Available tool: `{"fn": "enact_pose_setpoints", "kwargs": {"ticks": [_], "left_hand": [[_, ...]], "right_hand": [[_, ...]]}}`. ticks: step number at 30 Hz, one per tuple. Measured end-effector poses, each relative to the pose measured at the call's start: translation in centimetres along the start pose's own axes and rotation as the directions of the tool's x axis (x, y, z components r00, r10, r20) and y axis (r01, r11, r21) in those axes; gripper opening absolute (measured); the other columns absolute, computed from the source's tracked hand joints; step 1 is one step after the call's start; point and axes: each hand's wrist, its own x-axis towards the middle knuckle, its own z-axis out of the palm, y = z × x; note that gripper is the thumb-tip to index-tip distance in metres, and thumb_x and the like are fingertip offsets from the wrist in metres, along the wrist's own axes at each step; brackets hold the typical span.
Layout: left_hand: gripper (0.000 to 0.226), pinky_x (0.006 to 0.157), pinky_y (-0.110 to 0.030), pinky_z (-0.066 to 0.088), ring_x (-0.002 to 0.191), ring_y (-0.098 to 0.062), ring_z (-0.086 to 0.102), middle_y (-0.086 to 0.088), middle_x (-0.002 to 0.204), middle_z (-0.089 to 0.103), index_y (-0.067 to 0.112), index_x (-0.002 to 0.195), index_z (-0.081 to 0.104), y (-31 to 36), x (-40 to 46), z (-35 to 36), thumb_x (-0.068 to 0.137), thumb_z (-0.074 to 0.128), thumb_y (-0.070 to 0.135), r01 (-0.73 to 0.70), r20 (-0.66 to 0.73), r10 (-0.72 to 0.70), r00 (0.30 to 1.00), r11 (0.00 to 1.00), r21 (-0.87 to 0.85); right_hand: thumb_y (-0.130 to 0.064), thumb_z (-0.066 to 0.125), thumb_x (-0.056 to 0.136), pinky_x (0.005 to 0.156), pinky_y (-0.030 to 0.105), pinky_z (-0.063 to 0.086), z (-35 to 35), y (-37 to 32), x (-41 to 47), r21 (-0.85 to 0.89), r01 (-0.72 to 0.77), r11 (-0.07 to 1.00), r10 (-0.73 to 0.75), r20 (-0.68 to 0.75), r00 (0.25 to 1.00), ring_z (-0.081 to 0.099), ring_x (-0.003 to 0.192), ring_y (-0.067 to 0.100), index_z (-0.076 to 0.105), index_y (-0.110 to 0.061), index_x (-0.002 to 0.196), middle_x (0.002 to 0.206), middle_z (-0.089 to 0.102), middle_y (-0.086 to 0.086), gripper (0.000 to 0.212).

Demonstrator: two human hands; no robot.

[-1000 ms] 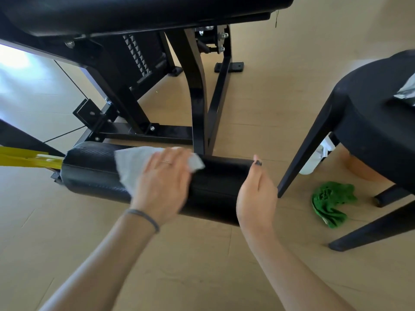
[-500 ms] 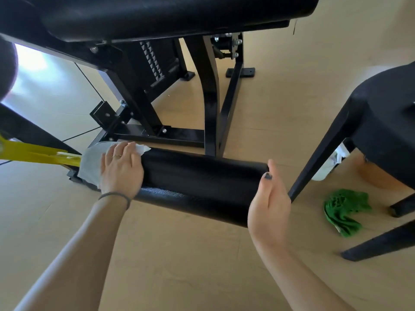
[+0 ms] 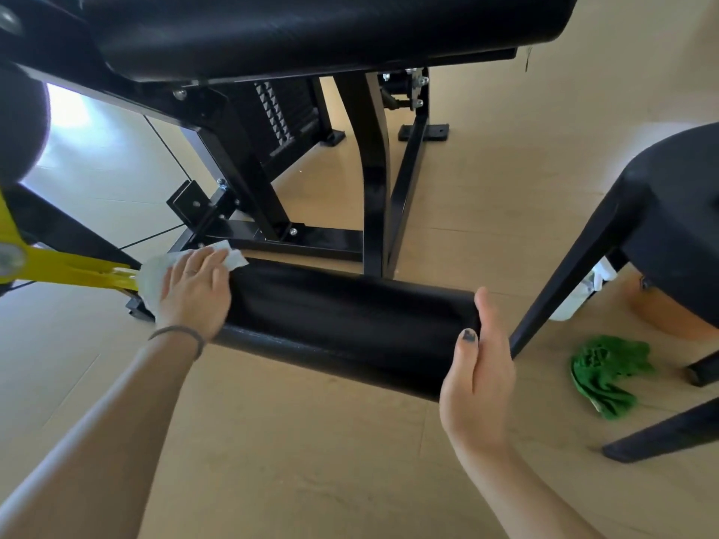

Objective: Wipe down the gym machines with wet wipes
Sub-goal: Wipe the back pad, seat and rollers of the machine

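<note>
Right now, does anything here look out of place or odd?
One thing: a green cloth lies crumpled on the floor beside the black stool, unused. Otherwise the left hand presses a wipe on the roller pad, and the right hand steadies its end.

Crumpled green cloth (image 3: 605,373) lying on pale wooden floor (image 3: 311,461), beside black plastic stool (image 3: 677,227).
</note>
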Motion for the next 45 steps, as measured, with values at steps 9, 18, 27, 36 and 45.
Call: {"fn": "enact_pose_setpoints", "kwargs": {"ticks": [9,18,27,36,45], "left_hand": [[0.053,0.125,-0.036,0.008,0.149,-0.011,0.025,0.009,0.160,0.033,0.026,0.155,0.033,16.6,-13.8,3.1,0.105,0.020,0.036,-0.641,0.132,0.639,0.758,0.767,-0.026],[0.054,0.123,-0.043,0.015,0.145,-0.019,0.029,0.003,0.155,0.040,0.024,0.147,0.043,3.8,-2.8,0.7,0.101,0.016,0.031,-0.052,0.051,0.052,0.997,0.999,-0.004],[0.053,0.124,-0.035,0.017,0.144,-0.011,0.033,0.008,0.155,0.041,0.024,0.151,0.041,17.0,-12.8,2.9,0.101,0.024,0.033,-0.694,0.135,0.701,0.700,0.713,-0.102],[0.061,0.113,-0.039,0.029,0.129,-0.025,0.045,0.000,0.142,0.053,0.024,0.140,0.048,10.5,-7.0,2.1,0.091,0.014,0.035,-0.325,0.063,0.322,0.945,0.944,0.059],[0.053,0.119,-0.041,0.028,0.136,-0.018,0.044,0.004,0.146,0.051,0.024,0.144,0.049,10.9,-7.9,1.8,0.099,0.022,0.033,-0.622,0.126,0.620,0.775,0.783,-0.029]], "right_hand": [[-0.046,0.030,0.107,0.091,0.034,0.035,-1.2,-5.0,6.4,0.131,-0.612,0.780,0.600,0.121,0.791,0.051,0.099,0.015,0.058,-0.018,0.110,0.103,0.058,-0.006,0.039],[-0.042,0.024,0.105,0.117,0.040,0.038,0.3,-0.4,0.3,-0.151,0.000,0.989,0.000,0.005,1.000,0.041,0.143,0.010,0.036,-0.020,0.153,0.150,0.051,0.000,0.054],[-0.031,0.034,0.105,0.071,0.014,0.039,-1.2,-4.1,5.1,0.244,-0.345,0.906,0.371,-0.072,0.926,0.057,0.086,0.009,0.061,-0.011,0.098,0.090,0.060,-0.006,0.034],[-0.041,0.023,0.105,0.120,0.030,0.030,0.4,-1.8,1.9,-0.034,-0.094,0.995,0.093,-0.029,0.995,0.038,0.143,0.006,0.052,-0.014,0.146,0.151,0.050,-0.004,0.057],[-0.029,0.035,0.104,0.106,0.028,0.045,-1.1,-3.0,3.2,0.339,-0.212,0.917,0.276,-0.155,0.948,0.059,0.119,0.004,0.064,-0.019,0.128,0.122,0.068,-0.008,0.039]]}}
